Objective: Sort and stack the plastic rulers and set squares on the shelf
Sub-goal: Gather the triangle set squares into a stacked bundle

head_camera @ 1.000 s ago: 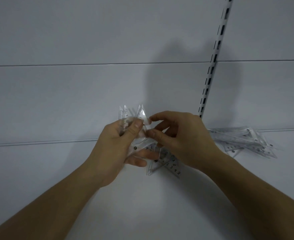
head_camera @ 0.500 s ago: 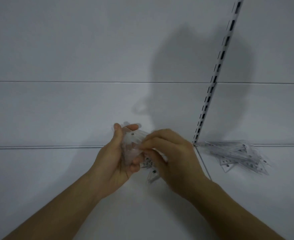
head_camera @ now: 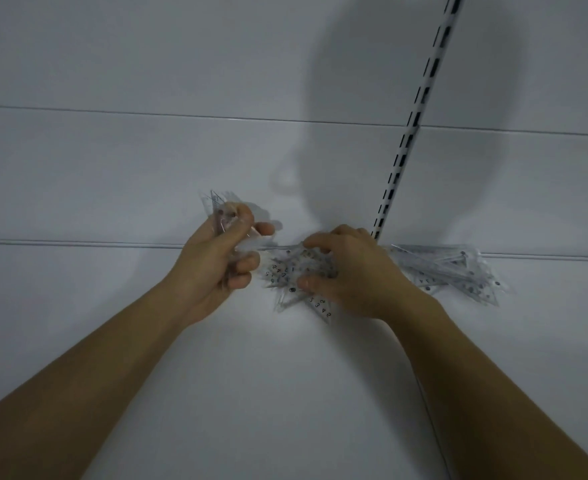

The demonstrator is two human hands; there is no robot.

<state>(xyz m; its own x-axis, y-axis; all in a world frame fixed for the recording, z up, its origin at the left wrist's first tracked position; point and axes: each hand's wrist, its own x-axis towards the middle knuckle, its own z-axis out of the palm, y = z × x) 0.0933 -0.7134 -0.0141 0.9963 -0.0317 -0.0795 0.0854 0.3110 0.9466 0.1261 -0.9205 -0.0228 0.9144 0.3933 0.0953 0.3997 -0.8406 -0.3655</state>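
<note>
Nearest me, my left hand [head_camera: 216,268] grips a small stack of clear set squares [head_camera: 221,213], raised above the white shelf [head_camera: 285,393]. Just right of it, my right hand [head_camera: 348,278] pinches a piece from the loose heap [head_camera: 292,275]. Farther right lies another pile [head_camera: 452,271]. I judge sorting partly done, with much left.

We read only scale digits, printed black on the clear set squares [head_camera: 297,271] lying on the shelf [head_camera: 285,393]: 2, 3, 4, 5. Nothing else was legible to us.
</note>
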